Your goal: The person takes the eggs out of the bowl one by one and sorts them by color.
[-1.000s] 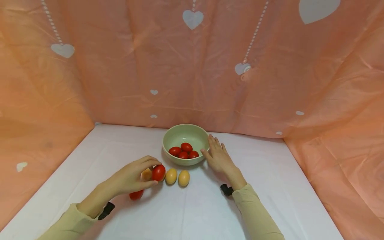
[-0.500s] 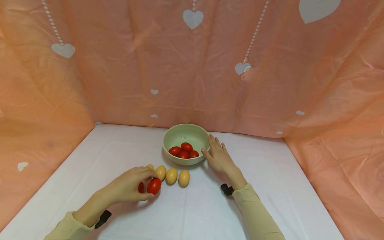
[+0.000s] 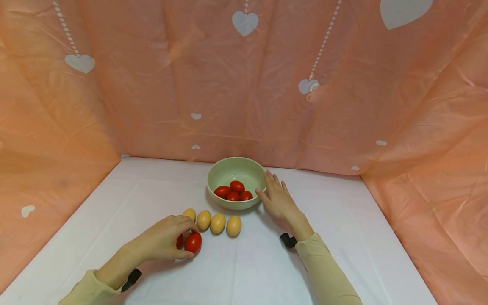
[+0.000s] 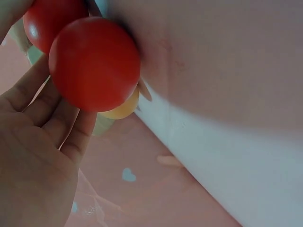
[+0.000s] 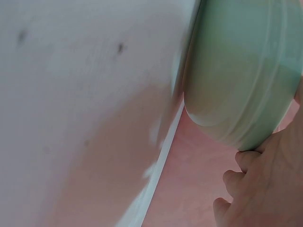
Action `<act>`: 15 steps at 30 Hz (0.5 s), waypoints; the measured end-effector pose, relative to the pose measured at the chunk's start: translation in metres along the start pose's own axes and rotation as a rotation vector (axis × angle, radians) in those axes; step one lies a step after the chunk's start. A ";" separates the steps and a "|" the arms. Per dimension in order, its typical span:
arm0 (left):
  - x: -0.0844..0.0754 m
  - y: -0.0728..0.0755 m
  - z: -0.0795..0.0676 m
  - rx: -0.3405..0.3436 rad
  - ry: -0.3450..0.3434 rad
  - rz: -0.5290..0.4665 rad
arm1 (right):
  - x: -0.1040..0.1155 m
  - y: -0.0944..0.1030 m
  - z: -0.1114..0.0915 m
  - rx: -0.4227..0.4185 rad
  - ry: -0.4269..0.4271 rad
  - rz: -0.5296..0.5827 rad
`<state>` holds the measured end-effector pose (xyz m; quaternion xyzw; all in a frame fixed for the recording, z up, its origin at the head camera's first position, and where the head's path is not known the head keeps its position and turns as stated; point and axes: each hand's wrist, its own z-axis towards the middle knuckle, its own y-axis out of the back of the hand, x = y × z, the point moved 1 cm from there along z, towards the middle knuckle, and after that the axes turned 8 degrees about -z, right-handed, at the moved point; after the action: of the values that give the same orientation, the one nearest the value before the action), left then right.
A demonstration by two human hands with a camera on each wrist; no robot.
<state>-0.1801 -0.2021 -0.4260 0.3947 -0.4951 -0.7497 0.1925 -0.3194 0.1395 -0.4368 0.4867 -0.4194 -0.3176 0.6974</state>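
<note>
Nearby, the left hand point(image 3: 165, 238) held a red egg point(image 3: 193, 243) in a pinch at the white table point(image 3: 244, 271), near yellow eggs point(image 3: 217, 223), while the right hand point(image 3: 280, 202) touched a green bowl point(image 3: 233, 206), straight-fingered. The egg seemed light, hard and slippery, best taken round its middle.

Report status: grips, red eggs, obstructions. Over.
Left grip holding a red egg, another red egg beside it. Right grip against green bowl, four red eggs inside. Four yellow eggs between left grip and bowl.
</note>
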 end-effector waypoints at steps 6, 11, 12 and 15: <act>0.000 0.001 0.000 0.000 0.008 0.014 | 0.000 0.001 0.000 0.005 -0.005 -0.001; 0.000 0.001 0.000 -0.003 0.005 0.019 | 0.000 0.000 0.000 0.007 -0.007 -0.003; 0.000 0.000 0.000 -0.003 0.004 0.019 | 0.000 0.000 0.000 0.008 -0.007 -0.004; 0.001 0.000 0.000 -0.006 -0.002 0.021 | 0.000 0.000 0.000 0.006 -0.006 -0.003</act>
<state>-0.1802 -0.2027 -0.4262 0.3880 -0.4971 -0.7496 0.2011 -0.3196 0.1397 -0.4372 0.4885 -0.4215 -0.3189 0.6942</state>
